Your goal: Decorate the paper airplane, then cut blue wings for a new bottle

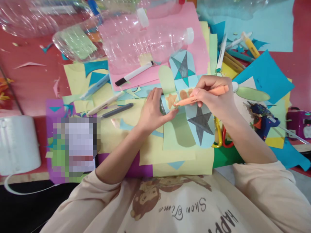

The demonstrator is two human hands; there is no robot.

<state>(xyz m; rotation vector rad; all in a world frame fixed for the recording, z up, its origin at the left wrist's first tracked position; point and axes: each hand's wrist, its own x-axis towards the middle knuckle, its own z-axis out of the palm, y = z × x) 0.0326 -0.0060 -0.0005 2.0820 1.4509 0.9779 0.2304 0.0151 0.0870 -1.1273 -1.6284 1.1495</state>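
Since colouring probably needs a steady surface, left hand (153,110) half-curls its fingers round one end of the star-decorated piece (183,94); right fingers (209,84) pinch an orange marker (217,90) firmly. Piece rests on paper sheets (170,158), mid-span near worktop's (36,77) front edge.

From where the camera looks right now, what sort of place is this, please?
Probably a craft table; whether at home or in a classroom, I cannot tell. The overlapping coloured paper sheets, the clear plastic bottles and the orange marker in the right hand suggest it.
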